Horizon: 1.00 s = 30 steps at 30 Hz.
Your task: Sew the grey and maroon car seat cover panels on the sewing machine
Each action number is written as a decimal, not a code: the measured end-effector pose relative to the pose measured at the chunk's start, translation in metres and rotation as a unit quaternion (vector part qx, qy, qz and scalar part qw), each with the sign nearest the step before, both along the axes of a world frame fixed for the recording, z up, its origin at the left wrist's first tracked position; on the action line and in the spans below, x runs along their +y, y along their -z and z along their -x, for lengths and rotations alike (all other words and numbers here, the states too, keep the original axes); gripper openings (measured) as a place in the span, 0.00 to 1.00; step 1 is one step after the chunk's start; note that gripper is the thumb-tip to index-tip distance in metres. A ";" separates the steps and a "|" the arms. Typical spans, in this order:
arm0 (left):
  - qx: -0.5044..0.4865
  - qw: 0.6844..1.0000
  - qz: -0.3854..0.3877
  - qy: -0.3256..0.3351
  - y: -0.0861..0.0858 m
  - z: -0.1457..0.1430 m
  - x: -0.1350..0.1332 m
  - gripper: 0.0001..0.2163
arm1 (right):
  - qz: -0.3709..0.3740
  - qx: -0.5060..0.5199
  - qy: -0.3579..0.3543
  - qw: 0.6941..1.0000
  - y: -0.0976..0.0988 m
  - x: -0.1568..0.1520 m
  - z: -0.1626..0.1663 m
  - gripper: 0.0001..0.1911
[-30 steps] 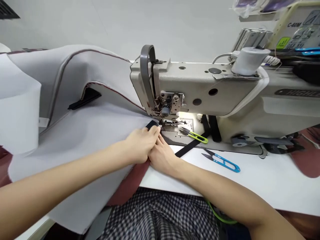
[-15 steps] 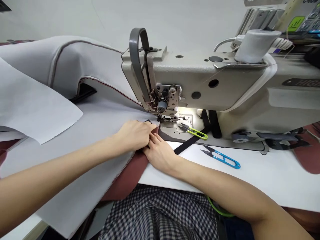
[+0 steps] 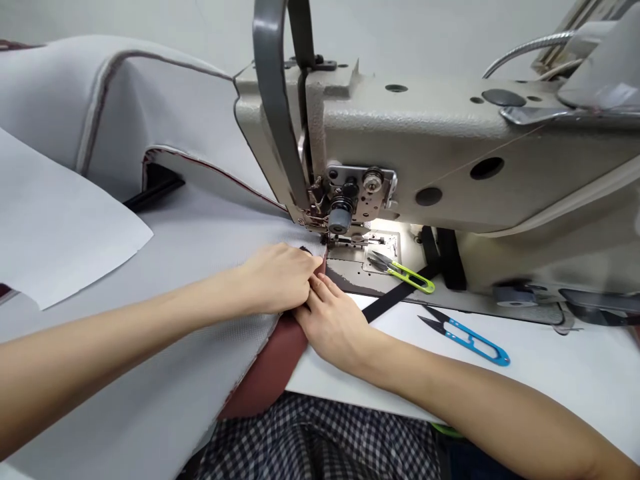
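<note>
Still by presser foot point(image 3: 334, 239): left hand point(image 3: 280, 277) flat on grey fabric point(image 3: 165, 267), right hand point(image 3: 334, 321) flat, pressing its edge.

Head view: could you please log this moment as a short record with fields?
left hand: on grey fabric, close to the presser foot
right hand: flat beside it, at the fabric's edge over the maroon layer
machine: sewing machine, work light on
loose items: black strap; green snips on machine bed; blue snips on table
</note>
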<state>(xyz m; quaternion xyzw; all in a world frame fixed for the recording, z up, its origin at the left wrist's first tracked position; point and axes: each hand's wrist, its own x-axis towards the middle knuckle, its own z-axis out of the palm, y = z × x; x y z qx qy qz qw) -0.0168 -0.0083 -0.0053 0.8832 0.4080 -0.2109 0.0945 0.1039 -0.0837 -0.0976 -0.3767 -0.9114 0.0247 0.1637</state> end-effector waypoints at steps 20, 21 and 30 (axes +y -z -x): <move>-0.026 0.999 0.009 -0.021 0.003 -0.003 0.014 0.08 | -0.019 0.004 -0.030 0.999 0.002 -0.018 0.015 0.19; -0.023 0.999 0.014 -0.023 0.002 -0.005 0.014 0.07 | -0.015 0.004 -0.031 0.999 0.003 -0.016 0.016 0.19; -0.063 0.995 -0.017 -0.071 0.014 -0.010 0.018 0.15 | 0.043 0.000 -0.034 0.999 0.002 0.000 0.011 0.15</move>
